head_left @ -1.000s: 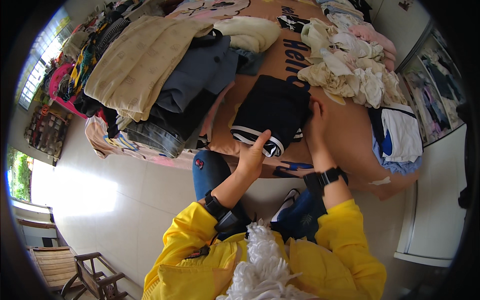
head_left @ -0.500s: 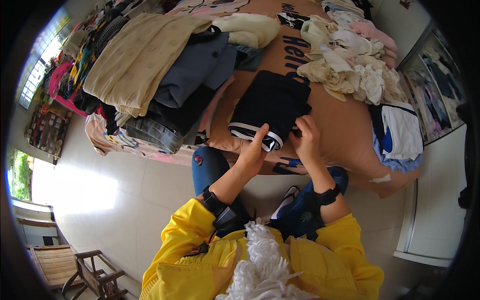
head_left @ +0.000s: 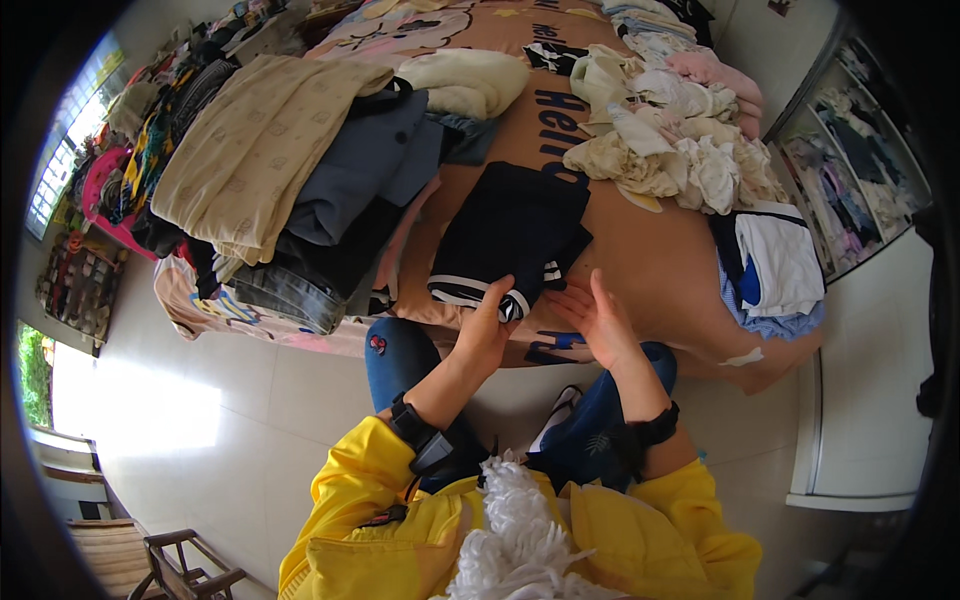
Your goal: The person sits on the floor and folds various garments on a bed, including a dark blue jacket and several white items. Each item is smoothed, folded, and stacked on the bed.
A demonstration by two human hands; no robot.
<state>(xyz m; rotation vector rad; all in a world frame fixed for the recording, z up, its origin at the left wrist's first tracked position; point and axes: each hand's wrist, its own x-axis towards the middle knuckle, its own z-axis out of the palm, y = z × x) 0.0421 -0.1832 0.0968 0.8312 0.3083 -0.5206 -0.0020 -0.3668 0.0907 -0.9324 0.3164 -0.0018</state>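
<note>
The dark folded garment (head_left: 510, 220) with white-striped hems lies on the bed (head_left: 655, 265), straight ahead of the person, its striped end toward 6 o'clock. The left hand (head_left: 487, 325) has a narrow grip on that end, thumb on top. The right hand (head_left: 602, 328) sits at the garment's 5 o'clock corner with a wide grip, fingers spread; whether its fingertips touch the cloth I cannot tell.

The likeliest trouble, as I judge it, is the layers slipping out of line: only the left hand clearly holds the hem, and a loose flap juts out at about 3 o'clock. A pull toward 6 o'clock could also bring the striped end over the bed's near edge, which runs close by. A wide swing toward 10 o'clock might knock the tall stack of folded clothes (head_left: 270, 140), whose layers overhang unevenly.

For moving, the most room is from 2 to 4 o'clock, where the bed cover shows bare. It is bounded by the crumpled pale clothes (head_left: 690, 145) at 1 to 2 o'clock and the white-and-blue folded clothes (head_left: 785, 262) at 3 o'clock, beside the bed's right edge.
</note>
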